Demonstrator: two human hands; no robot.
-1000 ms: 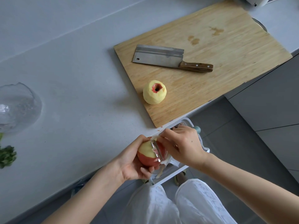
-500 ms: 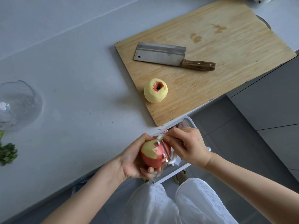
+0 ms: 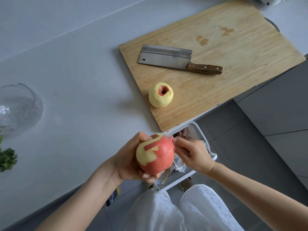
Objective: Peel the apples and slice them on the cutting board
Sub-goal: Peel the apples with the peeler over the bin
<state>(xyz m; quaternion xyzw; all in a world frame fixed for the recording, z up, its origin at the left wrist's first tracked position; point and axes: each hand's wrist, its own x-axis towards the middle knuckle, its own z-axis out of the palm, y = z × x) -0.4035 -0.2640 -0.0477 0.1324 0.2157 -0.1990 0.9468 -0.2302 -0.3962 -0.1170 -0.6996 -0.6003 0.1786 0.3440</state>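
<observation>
While peeling over the waste bin (image 3: pixel 195 125): left hand (image 3: pixel 126 162) cups half-peeled apple (image 3: pixel 155 155); right hand (image 3: pixel 195 155) pinches peeler (image 3: pixel 175 165).
Slip risk: bared flesh may be slick; apple could drop into bin.
Cut risk: blade passes near left fingertips (image 3: pixel 149 176).

You stand at a pale grey countertop (image 3: pixel 70 77), smooth and matte, which runs across most of your view and meets a lighter grey wall (image 3: pixel 41 15) along a straight seam at the upper left. Off the counter's front edge, the floor (image 3: pixel 236 147) below you is laid with large dark grey tiles with thin joints. To your right stand flat, handleless grey cabinet fronts (image 3: pixel 276 104), split by a narrow horizontal gap. The light is soft, even and cool, and leaves only faint, blurred shadows on the counter.
</observation>
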